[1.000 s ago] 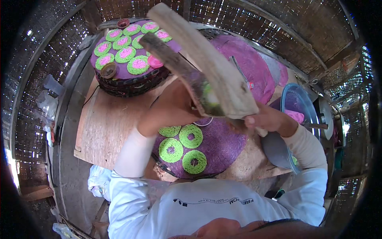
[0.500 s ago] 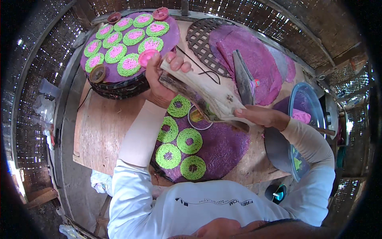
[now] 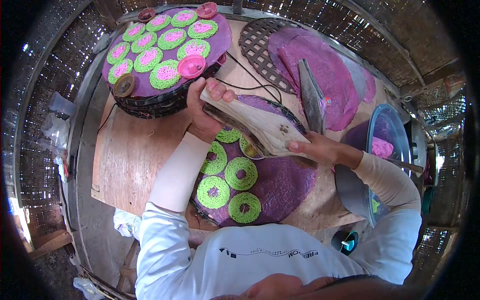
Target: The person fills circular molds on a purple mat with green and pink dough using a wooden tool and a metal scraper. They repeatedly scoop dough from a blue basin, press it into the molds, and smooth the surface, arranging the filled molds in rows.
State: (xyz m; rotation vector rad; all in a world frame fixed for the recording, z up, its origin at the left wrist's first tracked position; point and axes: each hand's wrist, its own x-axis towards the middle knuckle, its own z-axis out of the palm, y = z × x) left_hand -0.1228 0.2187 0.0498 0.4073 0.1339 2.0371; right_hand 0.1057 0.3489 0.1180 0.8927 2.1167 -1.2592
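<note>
My left hand (image 3: 205,110) grips the upper left end of a pale, weathered wooden board tool (image 3: 260,120), fingers curled over its top. My right hand (image 3: 322,150) holds the lower right end, thumb on top. The tool is held over a round purple mat (image 3: 285,190) bearing green lacy rings (image 3: 241,175). A round mould (image 3: 247,149) with yellowish green contents shows partly beneath the wood; whether the tool touches it, I cannot tell. A second long, dark wooden piece (image 3: 312,100) lies just beyond my right hand.
A purple-topped stack (image 3: 137,92) at back left bears pink-and-green lacy discs (image 3: 173,37) and small bowls (image 3: 191,66). Behind are a dark lattice tray (image 3: 255,45) and magenta sheets (image 3: 337,100). A large grey-blue tub (image 3: 350,187) stands right on the plywood board (image 3: 125,160). Woven walls surround it.
The wooden tool has come down from a raised, steeper angle to a flatter one over the mat. My left hand has shifted forward and left to its far end.
</note>
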